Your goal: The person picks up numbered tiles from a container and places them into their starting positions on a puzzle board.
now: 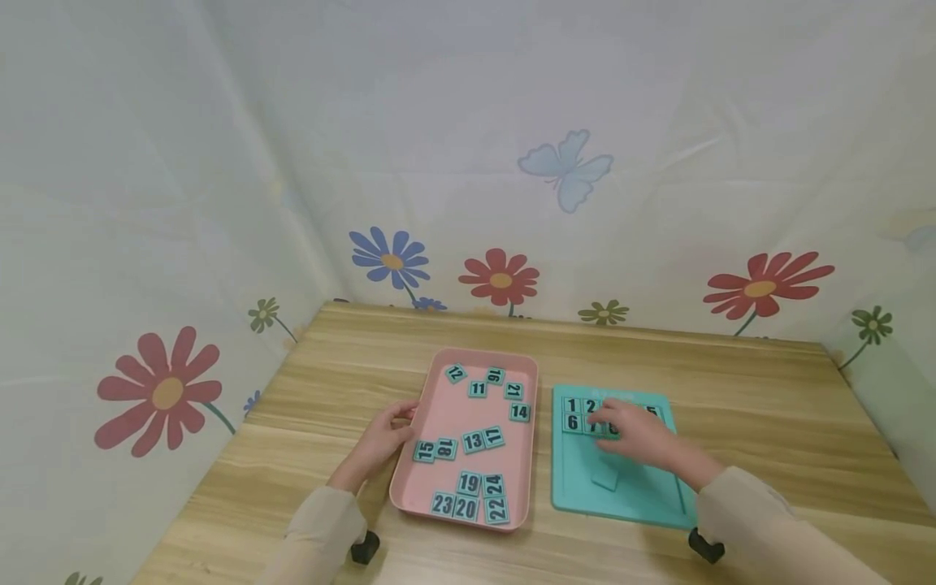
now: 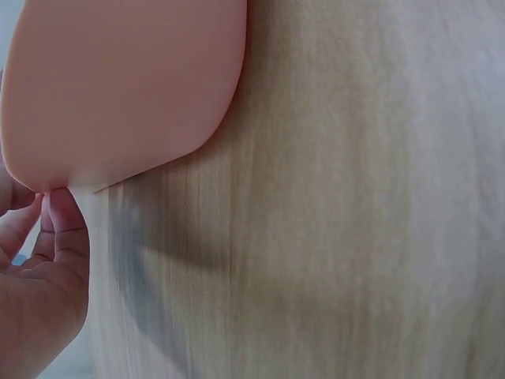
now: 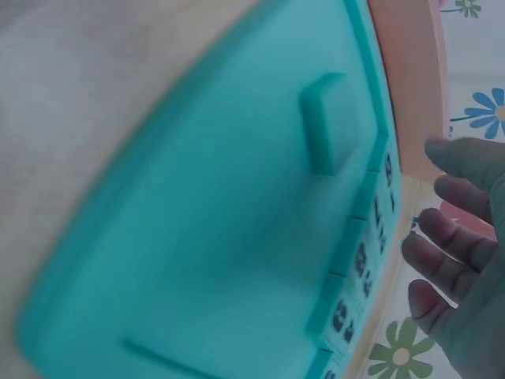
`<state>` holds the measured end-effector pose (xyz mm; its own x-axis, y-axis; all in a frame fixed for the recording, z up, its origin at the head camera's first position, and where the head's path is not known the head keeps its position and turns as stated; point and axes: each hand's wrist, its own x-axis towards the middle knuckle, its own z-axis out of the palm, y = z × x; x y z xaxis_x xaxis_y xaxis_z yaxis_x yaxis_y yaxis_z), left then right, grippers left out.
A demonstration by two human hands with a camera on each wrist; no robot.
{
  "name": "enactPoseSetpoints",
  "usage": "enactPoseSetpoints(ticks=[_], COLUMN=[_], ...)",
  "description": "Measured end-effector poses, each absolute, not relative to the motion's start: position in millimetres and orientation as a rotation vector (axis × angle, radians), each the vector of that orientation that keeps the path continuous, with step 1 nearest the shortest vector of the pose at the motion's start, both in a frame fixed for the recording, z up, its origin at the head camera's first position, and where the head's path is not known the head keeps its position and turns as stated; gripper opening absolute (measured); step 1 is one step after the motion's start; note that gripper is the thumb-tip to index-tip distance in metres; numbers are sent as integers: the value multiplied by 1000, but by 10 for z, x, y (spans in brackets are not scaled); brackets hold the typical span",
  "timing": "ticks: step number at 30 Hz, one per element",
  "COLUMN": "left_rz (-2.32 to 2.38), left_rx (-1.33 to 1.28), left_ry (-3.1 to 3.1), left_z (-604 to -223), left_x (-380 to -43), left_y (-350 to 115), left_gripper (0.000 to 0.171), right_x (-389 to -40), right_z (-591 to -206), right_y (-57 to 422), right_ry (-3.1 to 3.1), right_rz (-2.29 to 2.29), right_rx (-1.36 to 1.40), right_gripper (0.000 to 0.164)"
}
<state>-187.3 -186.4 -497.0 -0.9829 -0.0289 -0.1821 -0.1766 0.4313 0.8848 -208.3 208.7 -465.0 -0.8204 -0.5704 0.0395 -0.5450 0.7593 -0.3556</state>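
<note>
My left hand (image 1: 376, 445) holds the left rim of a pink tray (image 1: 448, 416); in the left wrist view its thumb and fingers pinch the tray's edge. Several turquoise number tiles lie scattered in the tray, among them tile 12 (image 1: 456, 373) and tile 23 (image 1: 442, 504). Over the turquoise board (image 1: 574, 479) hovers my right hand (image 1: 636, 433), fingers spread and loosely bent, holding nothing in the right wrist view. Numbered tiles sit in rows along the board's top, partly hidden by this hand. A loose tile (image 3: 335, 122), no number visible, lies in the board below them.
Both tray and board rest on a wood-grain table (image 1: 351, 349), the board to the tray's right. A pale curtain (image 1: 453, 122) with printed flowers and a butterfly hangs behind and beside the table. Dark wrist mounts show at both sleeves.
</note>
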Motion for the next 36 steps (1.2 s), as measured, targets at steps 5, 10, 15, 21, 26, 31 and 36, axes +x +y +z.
enactPoseSetpoints(ticks=[5,10,15,21,26,31,36], left_rz=[1608,1609,1599,1604,1617,1647,1714], left_rx=[-195,-187,-187,-173,-176,-165,-126], left_ry=[2535,2546,2550,2555,2545,2535,2509], left_z=[-4978,-4983,-4981,-5004,-5013,-5026,-5047], left_x=[-1883,-1890,-1887,-1887,-1891,-1899,-1904], left_y=[-1869,-1874,-1872,-1880,-1877,-1876,-1876], left_gripper=[44,44,43,43,44,44,45], right_x=[-1981,-1911,-1879,-1861,-1874,-1891,-1903], right_z=[-4733,-4815,-4889,-4919,-4886,-4848,-4868], right_y=[2102,2069,2068,2116,2218,2334,2416], right_ry=[2809,2770,2749,2776,2779,2760,2765], right_rz=[-473,-471,-466,-484,-605,-697,-716], right_rx=[-818,-768,-796,-825,-756,-711,-699], right_gripper=[47,59,51,34,27,22,22])
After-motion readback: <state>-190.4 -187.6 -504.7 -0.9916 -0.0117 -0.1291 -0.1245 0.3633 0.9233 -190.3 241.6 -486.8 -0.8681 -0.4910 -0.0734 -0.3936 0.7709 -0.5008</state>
